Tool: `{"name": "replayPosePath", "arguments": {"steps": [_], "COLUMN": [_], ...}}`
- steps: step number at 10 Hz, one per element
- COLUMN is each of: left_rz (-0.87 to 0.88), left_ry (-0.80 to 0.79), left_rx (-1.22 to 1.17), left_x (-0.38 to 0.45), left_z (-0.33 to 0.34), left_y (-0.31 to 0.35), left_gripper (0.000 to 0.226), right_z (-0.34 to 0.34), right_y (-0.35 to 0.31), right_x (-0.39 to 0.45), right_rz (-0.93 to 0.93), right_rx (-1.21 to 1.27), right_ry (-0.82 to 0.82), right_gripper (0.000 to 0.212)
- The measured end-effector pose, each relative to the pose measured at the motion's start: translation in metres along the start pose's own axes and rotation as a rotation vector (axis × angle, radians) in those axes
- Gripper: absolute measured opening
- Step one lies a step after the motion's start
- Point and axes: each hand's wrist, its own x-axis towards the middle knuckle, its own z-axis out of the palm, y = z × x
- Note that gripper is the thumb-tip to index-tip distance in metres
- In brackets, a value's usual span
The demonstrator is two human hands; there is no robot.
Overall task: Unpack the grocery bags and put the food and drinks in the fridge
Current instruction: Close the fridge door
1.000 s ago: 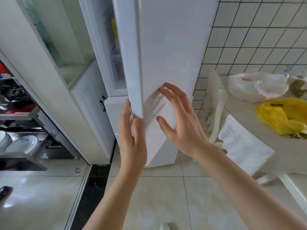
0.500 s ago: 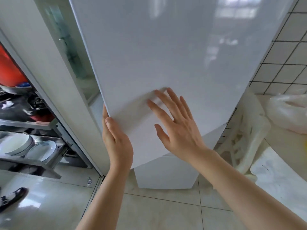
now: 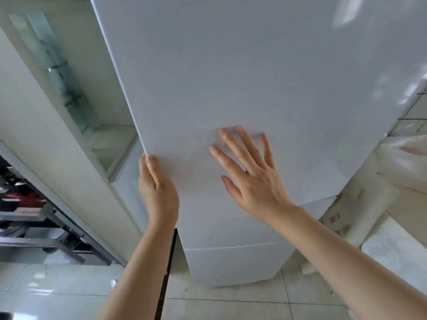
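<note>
Pressing on the fridge door (image 3: 231, 77), the person stands very close to the white fridge, and the head view is the only view. The door fills most of this picture, and from here one cannot tell if it is fully closed.

The left hand (image 3: 157, 190) holds the door at its left edge: the thumb lies on the front face and the other fingers go around the edge, out of sight. The right hand (image 3: 251, 176) lies flat on the front face, its fingers (image 3: 231, 144) straight and spread, gripping nothing.

The door is a large, stiff, glossy panel. It is probably rather heavy and it turns on hinges, so it should be moved by its free edge, where the left hand is; the smooth face gives no grip and can only be pushed. A firm, even push seems enough.

Below the door the lower compartment (image 3: 233, 262) of the fridge stands on the tiled floor (image 3: 231, 308). At the right, a white plastic bag (image 3: 406, 162) rests on the tabletop (image 3: 397, 245). At the left there are a tall cabinet (image 3: 57, 135) and a metal rack (image 3: 34, 227).
</note>
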Motion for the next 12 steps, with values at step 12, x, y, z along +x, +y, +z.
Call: {"name": "replayPosePath", "arguments": {"steps": [12], "left_rz": [-0.004], "left_ry": [-0.152], "left_rx": [0.168], "left_x": [0.004], "left_z": [0.005], "left_y": [-0.011], "left_gripper": [0.081], "right_z": [0.002], "right_y": [0.011], "right_x": [-0.004], "right_rz": [0.189], "right_rx": [-0.04], "right_ry": [-0.027], "right_gripper": [0.065]}}
